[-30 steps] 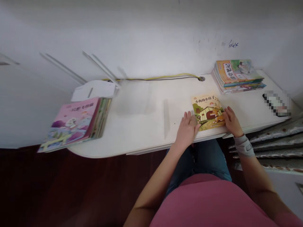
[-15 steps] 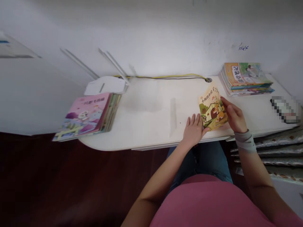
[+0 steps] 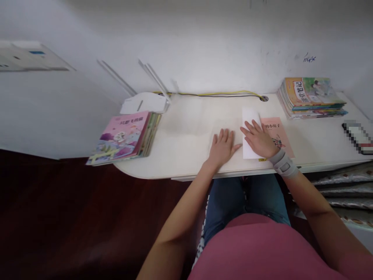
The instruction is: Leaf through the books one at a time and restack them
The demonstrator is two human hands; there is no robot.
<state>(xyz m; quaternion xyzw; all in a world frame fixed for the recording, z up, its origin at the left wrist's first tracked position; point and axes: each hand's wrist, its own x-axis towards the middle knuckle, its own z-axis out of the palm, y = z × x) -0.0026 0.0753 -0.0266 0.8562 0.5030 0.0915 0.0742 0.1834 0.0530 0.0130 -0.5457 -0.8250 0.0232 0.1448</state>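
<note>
A thin picture book (image 3: 284, 134) lies near the desk's front edge, its cover folded over to the left so the white inside shows beside a pink title page. My right hand (image 3: 259, 139), with a grey band at the wrist, rests spread on the white inside and partly hides the pink page. Left of the book, my left hand (image 3: 223, 147) lies flat on the white desk (image 3: 186, 149), fingers apart, its thumb reaching toward the book's edge. Nothing is held in either hand.
A stack of picture books (image 3: 124, 136) sits at the left desk end, jutting past the edge, before a white router (image 3: 144, 103). At the right stand stacked workbooks (image 3: 314, 93) and a phone (image 3: 359, 136). Cables (image 3: 215, 94) run along the wall into a desk hole.
The book's yellow cover has been turned over to the left, revealing a pink page. My right hand moved left onto it; my left hand came off the book onto the desk. The view shifted slightly.
</note>
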